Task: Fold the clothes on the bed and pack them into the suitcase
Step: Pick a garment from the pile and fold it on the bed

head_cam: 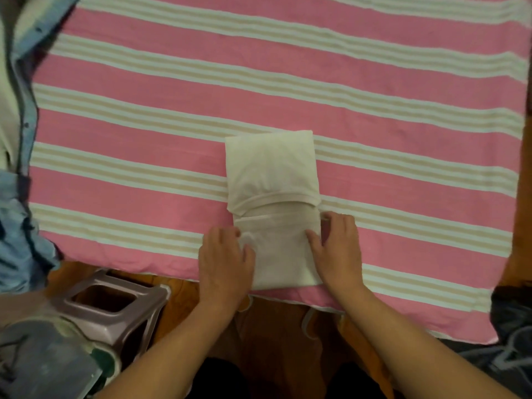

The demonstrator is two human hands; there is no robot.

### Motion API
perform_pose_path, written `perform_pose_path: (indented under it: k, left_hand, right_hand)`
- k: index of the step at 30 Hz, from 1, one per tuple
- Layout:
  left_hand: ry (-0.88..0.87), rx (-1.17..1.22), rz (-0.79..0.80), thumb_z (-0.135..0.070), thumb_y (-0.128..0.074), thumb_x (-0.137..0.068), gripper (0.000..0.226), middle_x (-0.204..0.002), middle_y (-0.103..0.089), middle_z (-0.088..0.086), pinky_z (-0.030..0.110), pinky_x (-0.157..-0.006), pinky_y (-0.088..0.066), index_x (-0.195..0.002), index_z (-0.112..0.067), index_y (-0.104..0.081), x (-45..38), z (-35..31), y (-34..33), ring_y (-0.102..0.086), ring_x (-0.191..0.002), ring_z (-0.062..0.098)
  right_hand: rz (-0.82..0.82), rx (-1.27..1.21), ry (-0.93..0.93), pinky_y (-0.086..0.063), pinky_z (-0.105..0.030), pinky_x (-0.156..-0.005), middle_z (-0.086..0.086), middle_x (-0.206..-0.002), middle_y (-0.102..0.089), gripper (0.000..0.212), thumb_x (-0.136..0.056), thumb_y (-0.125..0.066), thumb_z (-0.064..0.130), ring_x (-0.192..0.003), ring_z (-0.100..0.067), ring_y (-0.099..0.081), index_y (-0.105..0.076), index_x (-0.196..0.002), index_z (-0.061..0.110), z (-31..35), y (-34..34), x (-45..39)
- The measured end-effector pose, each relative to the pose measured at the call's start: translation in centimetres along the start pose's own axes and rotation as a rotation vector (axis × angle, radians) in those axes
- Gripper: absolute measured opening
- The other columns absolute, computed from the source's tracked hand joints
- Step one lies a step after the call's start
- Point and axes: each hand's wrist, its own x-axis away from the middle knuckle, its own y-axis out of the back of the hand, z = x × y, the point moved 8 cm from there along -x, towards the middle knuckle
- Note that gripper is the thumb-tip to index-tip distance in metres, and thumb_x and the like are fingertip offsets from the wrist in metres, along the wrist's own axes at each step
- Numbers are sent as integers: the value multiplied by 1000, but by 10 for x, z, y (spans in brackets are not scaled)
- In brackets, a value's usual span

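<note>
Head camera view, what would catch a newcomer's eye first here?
First the pink striped bedsheet, which fills most of the view. Then the folded white garment lying near its front edge, with the left hand and right hand on its near end, one at each side. At the far left lies a blue shirt, and below it a plastic stool stands on the floor.

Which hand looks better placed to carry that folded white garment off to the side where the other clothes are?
Probably the left hand. It grips the white garment on the edge nearer the blue shirt at the bed's left side. The right hand holds the far edge, so it would have to cross over.
</note>
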Motion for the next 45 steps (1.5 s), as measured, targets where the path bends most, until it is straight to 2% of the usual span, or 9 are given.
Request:
perform_pose_path:
  k: [5,8,14,18,28,32,36,39,45]
  left_hand:
    - [-684,-411,422,-45,-57,-89,71,-155,-39,19,54,-121,-29,-148,-10,-40,69,-16,-69,-34,-146,40]
    - [-702,-583,477,-30,-63,-88,84,-162,-27,26,55,-121,-17,-155,-4,-19,58,-6,-89,-26,-150,45]
    - [-688,-385,546,-5,-84,-61,64,-126,-69,15,40,-88,-58,-123,-7,-69,46,-29,-62,-69,-112,33]
    - [-263,35,770,-10,-59,-89,30,-109,-70,-4,31,-85,-52,-113,-26,-68,43,-23,-15,-64,-100,15]
    - [298,435,213,-15,-56,-99,27,-106,-59,-8,35,-79,-55,-124,-25,-58,-75,10,16,-61,-96,18]
    - [12,-7,-64,-18,-49,-100,33,-134,-51,6,37,-101,-44,-132,-15,-54,-59,-17,10,-50,-123,27]
    - [-310,-298,124,-39,-37,-104,56,-166,-23,13,54,-124,-18,-157,-19,-34,-4,-46,-55,-13,-155,35]
    - [-226,-377,153,-54,-19,-106,64,-170,10,6,59,-124,-2,-163,-33,-1,-23,-30,-84,16,-155,32]
    - [-221,-362,150,-57,-22,-103,64,-171,-5,0,63,-122,-1,-161,-38,-4,-72,-18,-106,4,-156,33]
  right_hand:
    - [344,440,682,-34,-48,-117,-14,-154,-41,73,-90,-67,48,-143,-32,-37,-44,-149,11,0,-31,66]
    - [444,651,765,-18,-50,-123,-16,-165,-22,80,-91,-65,35,-151,-35,-24,-29,-157,8,-21,-48,63]
    - [468,568,783,-47,-45,-108,-15,-130,-66,46,-83,-75,16,-119,-30,-64,-65,-127,8,-2,-36,50]
    - [749,313,541,-50,-33,-72,6,-89,-66,10,-94,-54,22,-79,-13,-60,-61,-94,30,14,10,51]
    - [344,-70,54,-38,-20,-64,12,-92,-57,12,-99,-58,27,-83,-11,-55,-57,-111,25,32,0,-87]
    - [225,-14,39,-49,-36,-76,5,-98,-58,18,-99,-57,24,-91,-20,-58,-56,-116,20,19,-17,-97]
    - [-66,-4,168,-51,-47,-82,-7,-112,-55,26,-95,-54,15,-96,-25,-53,-54,-121,13,20,5,-57]
    - [78,208,408,-32,-50,-118,-14,-152,-38,50,-99,-48,22,-142,-33,-34,-40,-148,13,39,-21,-12]
    - [234,393,370,-2,-46,-126,-4,-168,17,68,-107,-26,43,-154,-24,18,4,-161,14,7,-74,-46]
